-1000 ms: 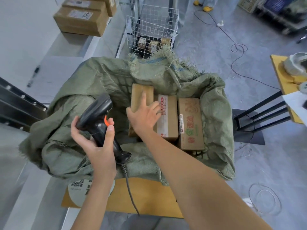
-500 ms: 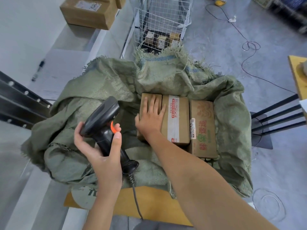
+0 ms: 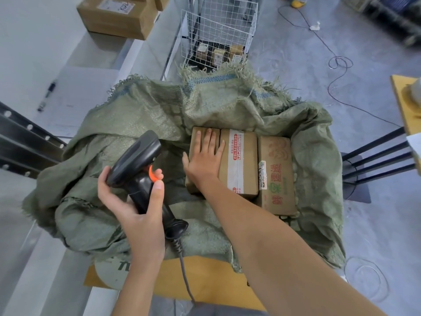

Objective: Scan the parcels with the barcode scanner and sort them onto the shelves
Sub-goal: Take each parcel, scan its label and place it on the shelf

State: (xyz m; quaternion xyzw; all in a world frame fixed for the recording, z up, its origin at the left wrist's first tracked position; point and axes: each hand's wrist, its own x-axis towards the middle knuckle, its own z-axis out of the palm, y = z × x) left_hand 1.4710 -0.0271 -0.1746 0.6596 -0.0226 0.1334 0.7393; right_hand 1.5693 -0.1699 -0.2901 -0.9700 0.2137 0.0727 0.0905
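Note:
Three cardboard parcels lie side by side in an open green woven sack (image 3: pixel 141 115). My right hand (image 3: pixel 204 159) lies flat with straight fingers on the leftmost plain parcel (image 3: pixel 196 135). To its right sit a parcel with white and red tape (image 3: pixel 241 160) and a parcel with red and green print (image 3: pixel 276 174). My left hand (image 3: pixel 134 197) grips the handle of a black barcode scanner (image 3: pixel 139 160), forefinger at its orange trigger. The scanner's head points up and left, away from the parcels. Its grey cable (image 3: pixel 185 272) trails down toward me.
The sack rests on a yellow board (image 3: pixel 205 279). A white wire basket (image 3: pixel 218 30) with small boxes stands beyond it. A large carton (image 3: pixel 118 17) sits on the grey shelf at top left, where a pen (image 3: pixel 46 95) also lies. Black bars (image 3: pixel 378 156) project at right; cables cross the floor.
My right hand has flattened and slid further over the leftmost parcel. The left hand keeps its grip on the scanner. The view has shifted a little closer to the sack.

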